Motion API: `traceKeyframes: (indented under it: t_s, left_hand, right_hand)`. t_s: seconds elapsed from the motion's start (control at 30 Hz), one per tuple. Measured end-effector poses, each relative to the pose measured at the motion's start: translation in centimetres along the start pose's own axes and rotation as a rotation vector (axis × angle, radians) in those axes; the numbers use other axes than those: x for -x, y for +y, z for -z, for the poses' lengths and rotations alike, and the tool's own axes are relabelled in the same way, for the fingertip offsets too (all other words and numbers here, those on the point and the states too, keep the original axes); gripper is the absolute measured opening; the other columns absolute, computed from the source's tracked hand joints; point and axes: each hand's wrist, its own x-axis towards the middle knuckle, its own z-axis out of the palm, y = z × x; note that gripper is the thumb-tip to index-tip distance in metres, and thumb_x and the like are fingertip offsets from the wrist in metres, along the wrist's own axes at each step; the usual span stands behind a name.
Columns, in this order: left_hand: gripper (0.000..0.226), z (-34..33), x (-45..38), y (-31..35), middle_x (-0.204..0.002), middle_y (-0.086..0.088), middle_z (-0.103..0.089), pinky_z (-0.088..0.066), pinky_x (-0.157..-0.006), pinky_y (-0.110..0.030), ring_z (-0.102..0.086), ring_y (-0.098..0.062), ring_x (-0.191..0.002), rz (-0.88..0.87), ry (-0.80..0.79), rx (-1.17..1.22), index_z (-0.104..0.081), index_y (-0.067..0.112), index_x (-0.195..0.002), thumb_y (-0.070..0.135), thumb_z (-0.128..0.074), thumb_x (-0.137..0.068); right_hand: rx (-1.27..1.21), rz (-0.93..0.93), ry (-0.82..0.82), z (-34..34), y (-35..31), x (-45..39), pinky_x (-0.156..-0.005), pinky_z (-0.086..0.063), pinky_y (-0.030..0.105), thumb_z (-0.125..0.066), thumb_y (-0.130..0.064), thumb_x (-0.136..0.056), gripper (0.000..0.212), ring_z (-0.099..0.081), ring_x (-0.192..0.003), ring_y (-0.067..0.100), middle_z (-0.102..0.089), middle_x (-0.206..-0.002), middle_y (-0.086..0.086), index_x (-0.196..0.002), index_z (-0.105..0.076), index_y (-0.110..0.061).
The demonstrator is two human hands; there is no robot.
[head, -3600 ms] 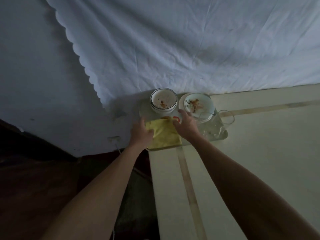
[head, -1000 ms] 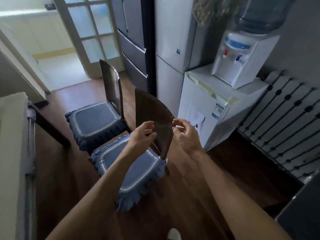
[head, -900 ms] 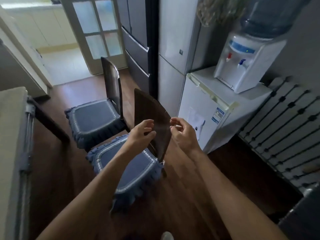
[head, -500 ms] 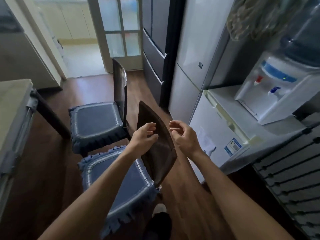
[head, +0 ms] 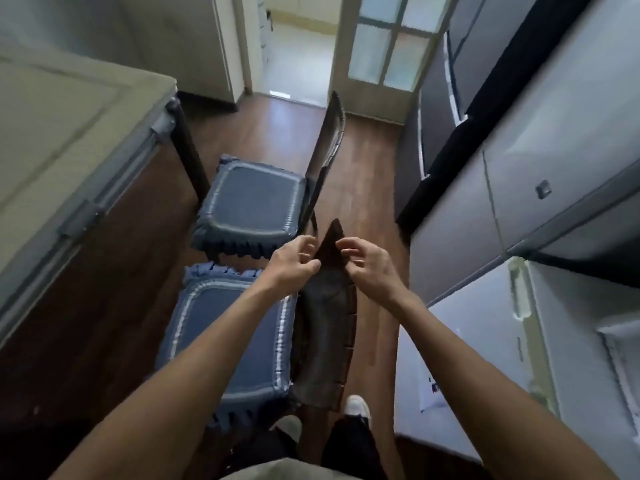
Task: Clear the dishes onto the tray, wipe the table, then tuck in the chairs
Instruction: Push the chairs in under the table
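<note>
I stand behind the near chair [head: 325, 327], a dark wooden chair with a blue cushioned seat [head: 225, 337]. My left hand [head: 289, 263] grips the top left edge of its backrest. My right hand [head: 369, 266] holds the top right edge, fingers curled over it. The seat points left toward the table [head: 65, 119], whose cream top and metal rim fill the left side. A second chair [head: 249, 202] of the same kind stands just beyond, its backrest [head: 330, 140] upright. The tray and dishes are out of view.
A tall grey fridge [head: 540, 140] and a white cabinet [head: 485, 368] line the right side, leaving a narrow strip of wooden floor [head: 367, 174]. A glass-paned door [head: 384, 46] stands open at the far end. My feet [head: 356, 407] are behind the near chair.
Both hands have stayed on the near chair's backrest. The chair has swung round and now sits in line with the far chair beside the table. Earlier I was at the tray.
</note>
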Motion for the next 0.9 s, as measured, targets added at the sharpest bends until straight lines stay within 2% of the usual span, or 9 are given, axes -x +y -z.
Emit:
traceKeyframes:
  t_s: [0.13, 0.2, 0.3, 0.33, 0.4, 0.47, 0.57, 0.7, 0.9]
  left_hand:
    - [0.051, -0.9, -0.6, -0.9, -0.120, -0.003, -0.065, -0.053, -0.092, -0.033, -0.064, -0.017, -0.106, 0.143, 0.160, -0.022, -0.053, 0.016, -0.133, 0.015, -0.066, -0.084]
    - [0.055, -1.7, -0.2, -1.1, -0.123, -0.006, -0.064, -0.052, -0.090, -0.034, -0.063, -0.019, -0.108, 0.226, 0.244, -0.006, -0.051, 0.013, -0.136, 0.016, -0.066, -0.083]
    - [0.071, -4.0, 1.5, -0.8, -0.125, -0.004, -0.062, -0.051, -0.096, -0.035, -0.061, -0.019, -0.111, 0.338, 0.359, 0.040, -0.048, 0.012, -0.139, 0.030, -0.066, -0.073]
    - [0.076, -4.6, 2.0, -0.6, -0.126, -0.003, -0.060, -0.049, -0.097, -0.032, -0.059, -0.018, -0.113, 0.367, 0.349, 0.038, -0.045, 0.013, -0.141, 0.033, -0.065, -0.070]
    - [0.081, -7.2, 3.0, -0.5, -0.138, -0.005, -0.053, -0.044, -0.096, -0.028, -0.053, -0.019, -0.123, 0.421, 0.272, 0.028, -0.037, 0.013, -0.147, 0.031, -0.072, -0.076]
    - [0.088, -10.2, 3.7, -0.6, -0.149, -0.007, -0.042, -0.040, -0.102, -0.030, -0.044, -0.022, -0.133, 0.475, 0.172, -0.021, -0.027, 0.014, -0.152, 0.032, -0.074, -0.079]
    - [0.091, -14.3, 4.3, -1.6, -0.145, -0.008, -0.044, -0.040, -0.107, -0.034, -0.044, -0.027, -0.134, 0.554, 0.099, -0.122, -0.032, 0.016, -0.148, 0.042, -0.076, -0.073]
    - [0.059, -17.4, 5.7, -4.1, -0.127, -0.012, -0.057, -0.046, -0.099, -0.039, -0.055, -0.031, -0.120, 0.619, 0.153, -0.204, -0.048, 0.017, -0.132, 0.040, -0.063, -0.079]
    - [0.043, -17.9, 7.0, -5.9, -0.125, -0.012, -0.061, -0.050, -0.094, -0.047, -0.059, -0.034, -0.115, 0.614, 0.181, -0.257, -0.047, 0.022, -0.126, 0.044, -0.051, -0.088]
  right_hand:
    - [-0.053, 0.083, -0.187, -0.8, 1.7, -4.3, -0.087, -0.055, 0.022, -0.055, 0.005, -0.076, 0.045, -0.068, -0.102, 0.016, -0.069, -0.109, 0.004, -0.118, -0.067, -0.006]
    - [-0.092, 0.108, -0.321, -1.2, 2.6, -5.6, -0.082, -0.053, 0.017, -0.056, 0.007, -0.075, 0.046, -0.068, -0.101, 0.018, -0.069, -0.107, 0.006, -0.118, -0.066, -0.005]
    - [-0.024, 0.271, -0.544, -1.0, 4.0, -6.4, -0.085, -0.048, 0.019, -0.052, 0.018, -0.073, 0.052, -0.066, -0.104, 0.027, -0.067, -0.113, 0.015, -0.121, -0.062, 0.001]
    - [0.077, 0.382, -0.623, -1.1, 4.8, -6.8, -0.092, -0.046, 0.022, -0.054, 0.015, -0.072, 0.055, -0.063, -0.112, 0.031, -0.064, -0.120, 0.017, -0.125, -0.060, 0.001]
    - [0.427, 0.582, -0.863, -0.8, 6.4, -7.1, -0.110, -0.037, 0.045, -0.056, 0.002, -0.073, 0.067, -0.046, -0.133, 0.032, -0.051, -0.140, 0.012, -0.138, -0.052, -0.013]
    - [0.829, 0.611, -1.008, -0.4, 7.7, -7.4, -0.114, -0.018, 0.062, -0.060, -0.008, -0.079, 0.069, -0.026, -0.144, 0.027, -0.040, -0.149, 0.001, -0.143, -0.047, -0.030]
    - [0.918, 0.722, -1.017, -0.5, 9.1, -7.4, -0.105, -0.030, 0.063, -0.067, -0.018, -0.086, 0.049, -0.026, -0.139, 0.026, -0.051, -0.135, -0.004, -0.131, -0.059, -0.034]
    - [0.838, 0.830, -1.021, -1.5, 9.7, -7.1, -0.090, -0.046, 0.049, -0.071, -0.033, -0.088, 0.028, -0.038, -0.122, 0.025, -0.062, -0.114, -0.003, -0.115, -0.069, -0.026]
    - [0.816, 0.882, -1.051, -2.9, 10.1, -7.5, -0.095, -0.040, 0.068, -0.069, -0.033, -0.089, 0.023, -0.030, -0.103, 0.015, -0.063, -0.108, -0.006, -0.107, -0.069, -0.019]
